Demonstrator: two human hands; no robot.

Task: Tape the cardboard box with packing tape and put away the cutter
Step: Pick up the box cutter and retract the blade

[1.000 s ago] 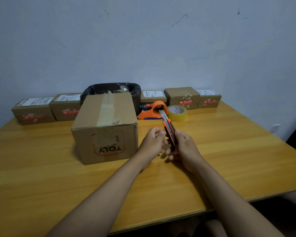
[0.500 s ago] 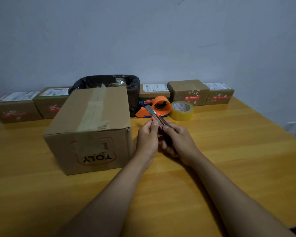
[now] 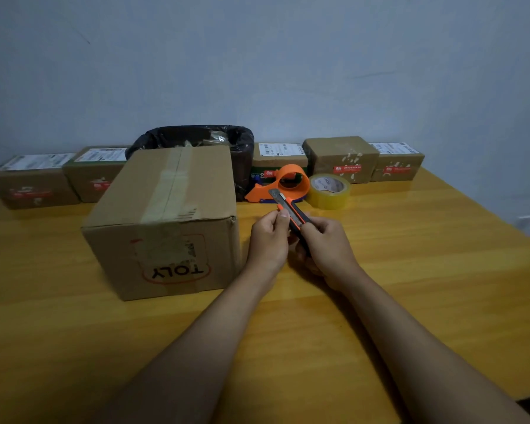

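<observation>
Beside the taped cardboard box [image 3: 166,218], mid-table [image 3: 410,270]: right hand [image 3: 328,246] grips orange utility cutter [image 3: 291,214]; left hand [image 3: 268,237] pinches its blade end.

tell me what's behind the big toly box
A bin lined with a black bag stands right behind the big cardboard box, with scraps showing at its top. The box covers the bin's lower part, so its base and most contents cannot be seen.
</observation>
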